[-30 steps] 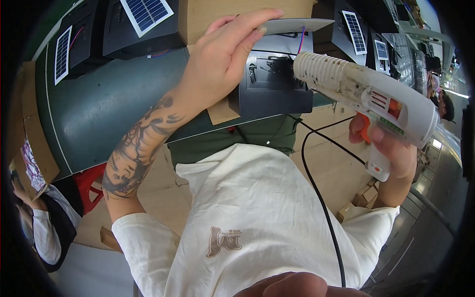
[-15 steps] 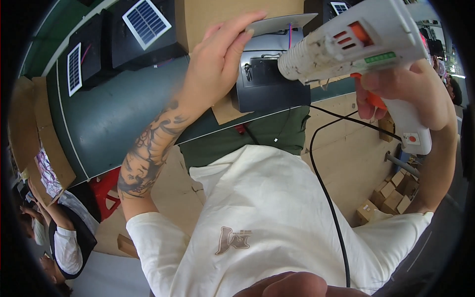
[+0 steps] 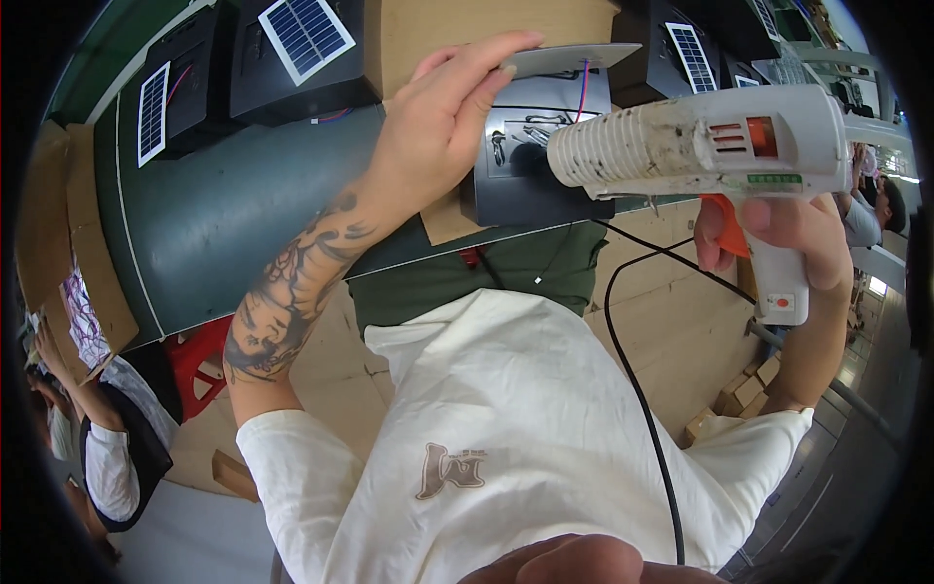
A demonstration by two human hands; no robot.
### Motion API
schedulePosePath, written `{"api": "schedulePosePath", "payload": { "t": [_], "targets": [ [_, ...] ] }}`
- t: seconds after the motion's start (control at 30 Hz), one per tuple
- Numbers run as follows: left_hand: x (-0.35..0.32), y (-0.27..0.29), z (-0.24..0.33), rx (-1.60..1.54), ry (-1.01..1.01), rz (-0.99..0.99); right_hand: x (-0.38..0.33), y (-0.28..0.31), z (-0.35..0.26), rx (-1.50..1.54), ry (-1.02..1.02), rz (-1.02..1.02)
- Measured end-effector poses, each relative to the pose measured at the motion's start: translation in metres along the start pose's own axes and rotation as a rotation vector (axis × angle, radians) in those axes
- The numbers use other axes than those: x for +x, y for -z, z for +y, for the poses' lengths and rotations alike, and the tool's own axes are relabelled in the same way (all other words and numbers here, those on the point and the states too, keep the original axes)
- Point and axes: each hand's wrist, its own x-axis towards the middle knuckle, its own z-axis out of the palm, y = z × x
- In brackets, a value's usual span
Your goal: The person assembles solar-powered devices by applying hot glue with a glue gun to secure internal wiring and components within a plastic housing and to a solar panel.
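My left hand [image 3: 443,122] pinches the left end of a solar panel [image 3: 608,55], seen nearly edge-on with its plain grey back showing. Thin red and blue wires drop from that back toward a black box [image 3: 530,200] standing at the table edge. Small black cables lie on the box top. In my right hand [image 3: 793,234] is a white hot glue gun [image 3: 662,146], its ribbed barrel stained and pointing left above the box. Fingers wrap the handle at the orange trigger; the barrel hides where its tip is. A black cord hangs from the handle.
More black boxes [image 3: 306,97] with solar panels [image 3: 306,39] stand on the green table [image 3: 243,195] at the far left and far right. An open cardboard carton [image 3: 92,234] is at the left, near another person [image 3: 117,457]. A red stool [image 3: 199,370] stands below the table.
The glue gun has levelled out, its rear swinging lower, and my right hand has come down and slightly left. My left hand still grips the panel, a little lower in view.
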Motion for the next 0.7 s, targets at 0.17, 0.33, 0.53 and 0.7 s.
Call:
{"api": "schedulePosePath", "payload": {
  "t": [0.17, 0.33, 0.53, 0.7],
  "targets": [
    [0.0, 0.0, 0.001, 0.021, 0.009, 0.005, 0.007, -0.012, -0.011, 0.005, -0.075, 0.019],
    [0.0, 0.001, 0.002, 0.02, 0.008, -0.004, 0.008, -0.006, -0.005, -0.029, -0.095, 0.003],
    [0.001, 0.0, 0.003, 0.028, -0.017, 0.005, 0.002, -0.009, -0.004, -0.05, -0.112, 0.032],
    [0.001, 0.0, 0.005, 0.027, 0.023, -0.008, -0.002, -0.003, -0.007, -0.088, -0.173, 0.048]
  ]
}}
